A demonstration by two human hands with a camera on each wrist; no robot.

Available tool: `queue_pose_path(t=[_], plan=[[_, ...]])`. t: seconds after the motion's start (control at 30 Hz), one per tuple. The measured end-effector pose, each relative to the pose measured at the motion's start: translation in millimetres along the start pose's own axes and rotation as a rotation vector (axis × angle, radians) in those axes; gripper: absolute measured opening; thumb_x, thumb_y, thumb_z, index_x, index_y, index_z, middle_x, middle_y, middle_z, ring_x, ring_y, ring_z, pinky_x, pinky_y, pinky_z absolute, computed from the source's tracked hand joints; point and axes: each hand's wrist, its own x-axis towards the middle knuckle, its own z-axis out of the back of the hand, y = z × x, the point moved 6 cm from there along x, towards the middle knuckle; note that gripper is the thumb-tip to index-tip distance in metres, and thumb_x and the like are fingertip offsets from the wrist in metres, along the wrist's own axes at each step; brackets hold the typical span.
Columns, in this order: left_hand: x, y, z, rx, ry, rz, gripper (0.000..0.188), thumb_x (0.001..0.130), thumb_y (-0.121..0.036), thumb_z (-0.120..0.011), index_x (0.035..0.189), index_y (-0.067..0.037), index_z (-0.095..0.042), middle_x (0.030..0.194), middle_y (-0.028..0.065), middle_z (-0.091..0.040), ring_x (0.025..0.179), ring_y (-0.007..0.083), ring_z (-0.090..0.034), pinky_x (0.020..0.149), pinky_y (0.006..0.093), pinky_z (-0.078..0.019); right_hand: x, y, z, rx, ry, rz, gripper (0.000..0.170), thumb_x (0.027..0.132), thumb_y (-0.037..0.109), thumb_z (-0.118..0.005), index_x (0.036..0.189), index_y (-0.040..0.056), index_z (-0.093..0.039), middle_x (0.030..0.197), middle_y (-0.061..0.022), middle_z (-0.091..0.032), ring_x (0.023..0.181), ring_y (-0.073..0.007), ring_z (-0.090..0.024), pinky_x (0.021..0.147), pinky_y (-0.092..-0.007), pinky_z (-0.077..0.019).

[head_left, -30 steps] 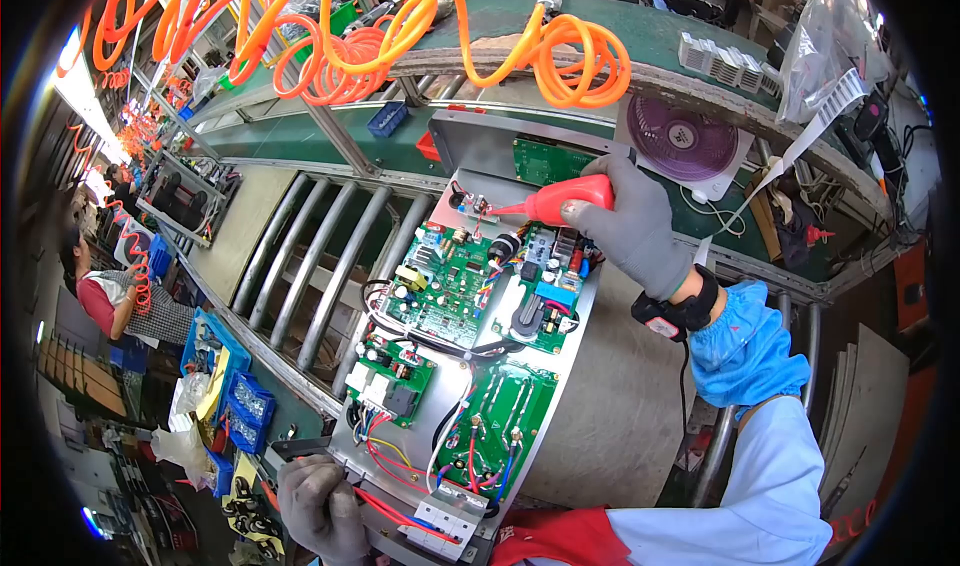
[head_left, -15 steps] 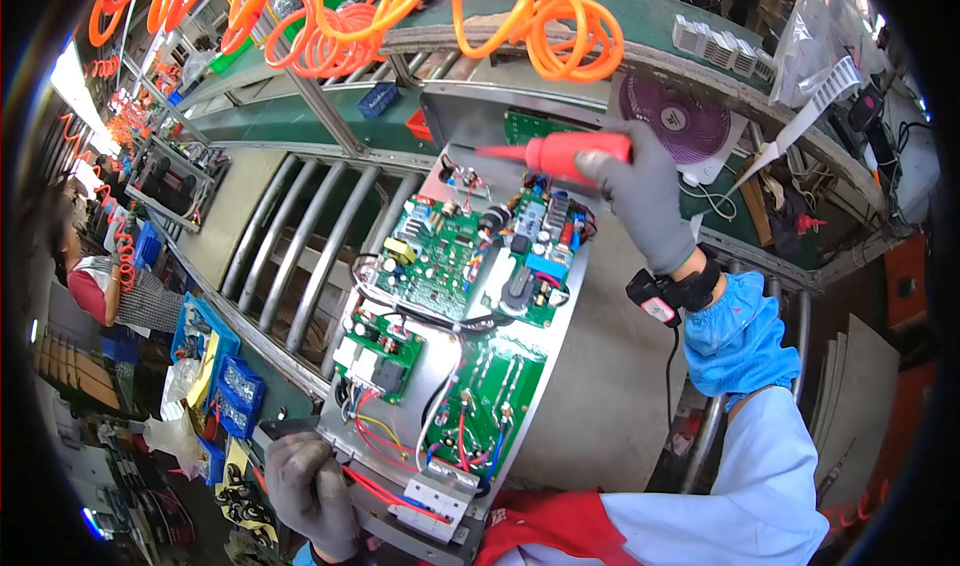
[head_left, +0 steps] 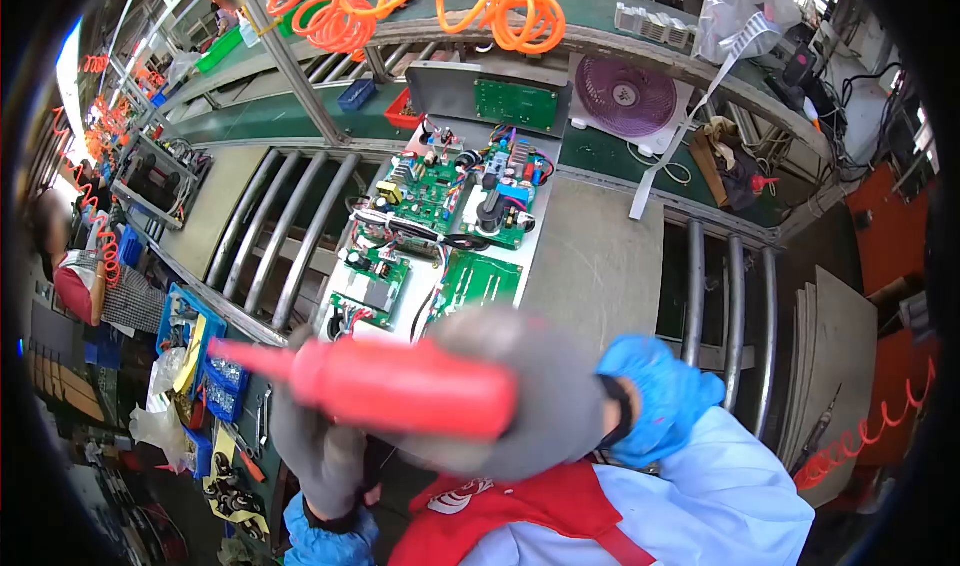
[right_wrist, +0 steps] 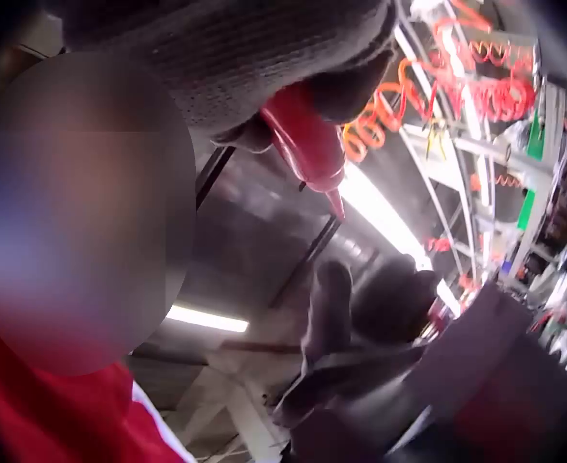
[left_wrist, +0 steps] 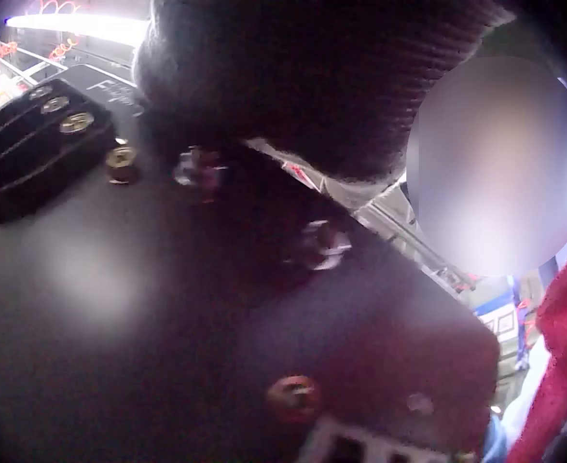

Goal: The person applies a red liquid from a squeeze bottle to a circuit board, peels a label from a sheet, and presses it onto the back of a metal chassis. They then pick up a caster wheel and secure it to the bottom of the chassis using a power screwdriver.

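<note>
My right hand (head_left: 535,391), in a grey glove, grips a red squeeze bottle (head_left: 410,386) with a thin nozzle pointing left. The bottle is close before the head camera, blurred, and hides the near end of a metal chassis (head_left: 533,251). Green circuit boards (head_left: 480,281) and bundled wires fill that chassis. Behind the nozzle, my gloved left hand (head_left: 325,466) is at the chassis's near-left corner. A black end panel (left_wrist: 187,309) with brass and metal fittings fills the left wrist view, the glove over its edge; the left fingers (right_wrist: 330,299) curl at that panel.
Metal rollers (head_left: 300,236) run left of the chassis, more at right. A purple fan (head_left: 625,96) stands behind on the green bench. Orange coiled hoses (head_left: 525,16) hang overhead. Blue bins (head_left: 225,391) of small parts stand at left, where a person (head_left: 85,276) is farther off.
My right hand has brought the red bottle from the chassis's far end back toward my body, in front of the left hand. The head view has shifted; the left hand stays by the near corner.
</note>
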Motion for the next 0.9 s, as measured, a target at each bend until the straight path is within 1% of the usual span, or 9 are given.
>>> queue_pose_path(t=[0.03, 0.1, 0.27, 0.37, 0.43, 0.47, 0.53, 0.67, 0.9], plan=[[-13.9, -3.8, -2.7, -0.247, 0.02, 0.203, 0.077, 0.089, -0.054, -0.06, 0.139, 0.002, -0.044, 0.133, 0.0191, -0.053, 0.118, 0.0296, -0.054, 0.107, 0.0402, -0.037, -1.9, 11.1, -23.0, -0.052, 0.078, 0.089, 0.043, 0.08, 0.021, -0.071, 0.116, 0.0032, -0.055, 0.089, -0.0114, -0.058, 0.076, -0.0261, -0.06, 0.066, -0.0396, -0.0496], [-32.3, -21.6, -4.2, -0.587, -0.02, 0.177, 0.087, 0.084, -0.068, -0.057, 0.131, 0.005, -0.049, 0.125, 0.0251, -0.059, 0.113, 0.0346, -0.06, 0.099, 0.0475, -0.0476, -12.7, 38.0, -61.6, -0.211, 0.072, 0.357, 0.037, 0.082, 0.017, -0.064, 0.115, 0.0037, -0.055, 0.084, -0.0099, -0.054, 0.071, -0.0267, -0.058, 0.063, -0.0396, -0.0493], [-37.1, -14.5, 52.5, -0.904, -0.188, 0.18, 0.067, 0.085, -0.06, -0.063, 0.117, -0.004, -0.049, 0.109, 0.0175, -0.063, 0.099, 0.0341, -0.065, 0.088, 0.0515, -0.0526, -17.5, 45.0, -110.8, -0.129, 0.307, 0.324, 0.043, 0.081, 0.017, -0.063, 0.12, 0.0033, -0.052, 0.092, -0.012, -0.052, 0.076, -0.0293, -0.06, 0.067, -0.0415, -0.0493], [-34.8, 41.4, 151.3, -0.558, -0.493, 0.152, 0.038, 0.096, -0.038, -0.058, 0.114, -0.005, -0.051, 0.1, 0.011, -0.061, 0.09, 0.0238, -0.062, 0.082, 0.0412, -0.0525, -28.0, 33.9, -110.5, 0.044, 0.641, 0.045, 0.051, 0.087, 0.024, -0.067, 0.129, 0.0019, -0.048, 0.119, -0.0184, -0.058, 0.097, -0.0374, -0.063, 0.081, -0.0425, -0.0514], [-33.0, 115.5, 223.4, -0.325, -0.361, 0.142, 0.021, 0.093, -0.022, -0.062, 0.107, -0.008, -0.058, 0.092, 0.0023, -0.06, 0.081, 0.014, -0.058, 0.074, 0.0296, -0.0463, -36.1, 38.8, -109.8, 0.12, 0.733, 0.006, 0.045, 0.09, 0.024, -0.069, 0.125, -0.0011, -0.055, 0.111, -0.0196, -0.063, 0.095, -0.0351, -0.064, 0.08, -0.0408, -0.0529], [-38.1, 143.0, 249.3, -0.056, -0.481, 0.308, 0.017, 0.091, -0.02, -0.066, 0.102, -0.01, -0.059, 0.088, 0.0005, -0.06, 0.078, 0.0104, -0.056, 0.072, 0.0284, -0.0457, -40.5, 40.2, -112.8, 0.159, 0.722, -0.048, 0.042, 0.088, 0.023, -0.071, 0.12, -0.0018, -0.059, 0.106, -0.02, -0.065, 0.091, -0.0326, -0.066, 0.077, -0.0387, -0.0535], [-57.6, 247.3, 294.4, 0.242, -0.387, 0.62, 0.04, 0.08, -0.037, -0.076, 0.101, -0.006, -0.06, 0.089, 0.007, -0.064, 0.078, 0.0183, -0.061, 0.072, 0.0339, -0.0484, -43.8, 36.4, -133.2, 0.184, 0.793, -0.143, 0.04, 0.087, 0.022, -0.073, 0.116, -0.0023, -0.062, 0.101, -0.0185, -0.067, 0.088, -0.0309, -0.067, 0.076, -0.0369, -0.0537], [-44.8, 349.3, 310.4, 0.871, -0.029, 0.753, 0.057, 0.072, -0.051, -0.075, 0.102, -0.004, -0.061, 0.097, 0.0208, -0.067, 0.092, 0.0389, -0.065, 0.078, 0.0471, -0.0501, -54.7, 4.2, -201.1, 0.086, 0.875, -0.559, 0.039, 0.09, 0.026, -0.069, 0.115, -0.0026, -0.063, 0.101, -0.0163, -0.068, 0.091, -0.0274, -0.067, 0.078, -0.035, -0.0526], [0.7, 459.4, 332.5, 1.244, 0.017, 0.511, 0.029, 0.087, -0.021, -0.057, 0.115, -0.015, -0.061, 0.115, 0.0075, -0.061, 0.113, 0.0276, -0.056, 0.088, 0.0483, -0.0427, -72.7, -92.9, -351.3, 0.135, 0.52, -1.103, 0.038, 0.092, 0.024, -0.064, 0.117, -0.0046, -0.061, 0.094, -0.0066, -0.066, 0.084, -0.0121, -0.06, 0.078, -0.0291, -0.0494]])
